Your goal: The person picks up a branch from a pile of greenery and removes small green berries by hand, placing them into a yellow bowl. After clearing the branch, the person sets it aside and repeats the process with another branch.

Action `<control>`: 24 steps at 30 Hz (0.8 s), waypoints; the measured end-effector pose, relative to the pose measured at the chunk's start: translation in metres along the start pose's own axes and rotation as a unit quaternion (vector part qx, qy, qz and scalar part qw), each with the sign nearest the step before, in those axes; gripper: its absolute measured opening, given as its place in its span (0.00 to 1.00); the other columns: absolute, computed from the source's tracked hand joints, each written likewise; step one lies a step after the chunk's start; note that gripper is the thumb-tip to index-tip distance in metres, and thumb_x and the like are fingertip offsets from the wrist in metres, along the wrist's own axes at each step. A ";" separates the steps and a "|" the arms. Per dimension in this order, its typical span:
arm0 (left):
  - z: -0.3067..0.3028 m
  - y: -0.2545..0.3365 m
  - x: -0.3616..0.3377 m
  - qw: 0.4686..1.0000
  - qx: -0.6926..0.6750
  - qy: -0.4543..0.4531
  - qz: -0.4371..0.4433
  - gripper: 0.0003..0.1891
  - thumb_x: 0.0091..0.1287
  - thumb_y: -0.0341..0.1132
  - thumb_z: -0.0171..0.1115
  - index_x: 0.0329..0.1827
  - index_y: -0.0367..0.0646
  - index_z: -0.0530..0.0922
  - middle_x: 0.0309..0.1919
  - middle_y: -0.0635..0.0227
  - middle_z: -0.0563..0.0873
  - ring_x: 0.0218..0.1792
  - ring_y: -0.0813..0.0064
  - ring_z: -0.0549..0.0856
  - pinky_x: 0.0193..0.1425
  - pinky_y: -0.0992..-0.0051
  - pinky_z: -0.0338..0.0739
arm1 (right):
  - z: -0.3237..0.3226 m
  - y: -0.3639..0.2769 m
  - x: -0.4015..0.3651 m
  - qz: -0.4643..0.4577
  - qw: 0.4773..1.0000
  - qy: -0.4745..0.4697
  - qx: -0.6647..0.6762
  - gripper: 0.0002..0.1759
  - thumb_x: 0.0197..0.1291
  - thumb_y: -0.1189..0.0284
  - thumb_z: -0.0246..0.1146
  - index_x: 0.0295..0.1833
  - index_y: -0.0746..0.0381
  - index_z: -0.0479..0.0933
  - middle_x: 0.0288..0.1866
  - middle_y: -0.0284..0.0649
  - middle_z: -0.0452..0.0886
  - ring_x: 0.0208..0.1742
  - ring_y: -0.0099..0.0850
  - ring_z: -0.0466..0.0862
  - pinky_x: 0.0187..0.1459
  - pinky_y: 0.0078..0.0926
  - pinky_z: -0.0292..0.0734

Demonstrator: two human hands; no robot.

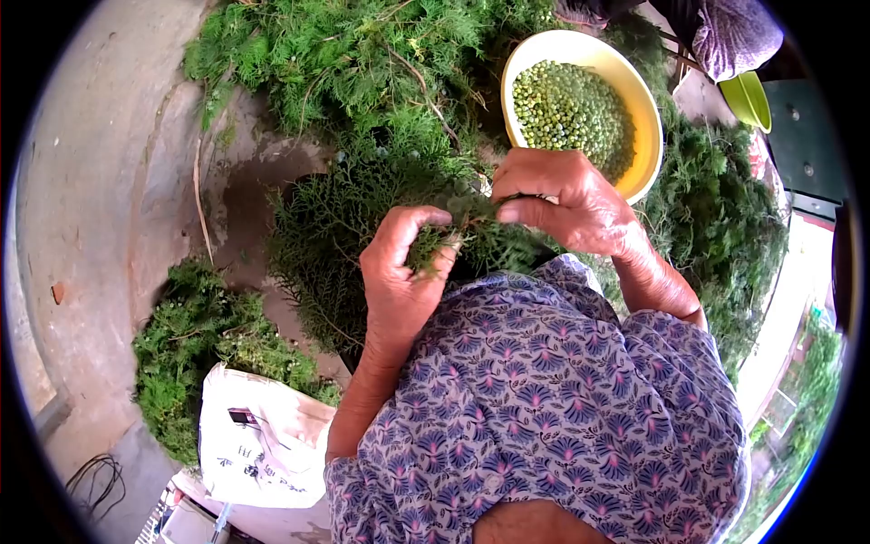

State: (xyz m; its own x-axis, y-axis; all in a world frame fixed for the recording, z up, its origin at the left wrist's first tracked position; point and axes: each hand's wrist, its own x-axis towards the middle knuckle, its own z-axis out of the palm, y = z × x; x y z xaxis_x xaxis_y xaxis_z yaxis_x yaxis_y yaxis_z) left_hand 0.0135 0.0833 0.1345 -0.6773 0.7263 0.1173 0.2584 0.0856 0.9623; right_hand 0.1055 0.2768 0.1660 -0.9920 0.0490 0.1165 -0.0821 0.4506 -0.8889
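My left hand (pixel 403 272) is curled around a feathery evergreen sprig (pixel 471 231), its thumb and fingers closed on the stem end. To the right, my right hand (pixel 575 199) pinches at the other side of the same sprig with thumb and forefinger. What lies right between those fingertips is too small to make out. Just beyond the right hand stands a yellow bowl (pixel 648 136) holding many small round green berries or seed cones (pixel 571 109). Dark green branches (pixel 326 245) spread beneath and left of my hands.
A large heap of evergreen cuttings (pixel 344 54) lies at the back, another pile (pixel 716 227) on the right. At lower left, a smaller pile (pixel 199 335) sits by a white sack (pixel 263 435). A green basin (pixel 748 100) and another person's patterned clothing (pixel 734 36) show upper right.
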 end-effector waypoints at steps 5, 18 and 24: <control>0.008 0.003 -0.001 0.994 0.062 0.066 0.065 0.11 0.52 0.22 0.63 0.38 0.37 0.77 0.34 0.62 0.80 0.35 0.67 0.81 0.42 0.75 0.75 | 0.018 -0.019 0.026 0.005 0.997 -0.006 0.073 0.08 0.56 0.73 0.64 0.32 0.67 0.78 0.26 0.39 0.77 0.26 0.28 0.76 0.27 0.28 0.71; -0.040 -0.035 -0.026 0.956 -0.188 0.201 -0.095 0.18 0.68 0.41 0.54 0.51 0.35 0.73 0.44 0.67 0.79 0.41 0.75 0.79 0.45 0.77 0.75 | 0.039 -0.021 0.059 0.055 0.939 0.158 0.302 0.08 0.63 0.78 0.57 0.45 0.67 0.77 0.31 0.35 0.80 0.31 0.20 0.80 0.33 0.17 0.78; -0.037 -0.021 -0.020 0.888 -0.367 0.207 -0.185 0.19 0.61 0.29 0.61 0.55 0.36 0.70 0.44 0.67 0.78 0.44 0.77 0.77 0.50 0.77 0.73 | 0.061 -0.011 0.064 0.018 0.973 0.049 0.227 0.12 0.55 0.84 0.60 0.46 0.65 0.78 0.43 0.38 0.80 0.43 0.25 0.80 0.44 0.22 0.78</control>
State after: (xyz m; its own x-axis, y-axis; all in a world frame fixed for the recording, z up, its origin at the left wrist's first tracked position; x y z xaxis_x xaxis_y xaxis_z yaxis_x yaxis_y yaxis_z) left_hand -0.0038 0.0418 0.1208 -0.8571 0.4144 -0.3060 -0.4496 -0.3119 0.8370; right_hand 0.0371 0.2206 0.1558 -0.9830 0.1518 0.1028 -0.1027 0.0086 -0.9947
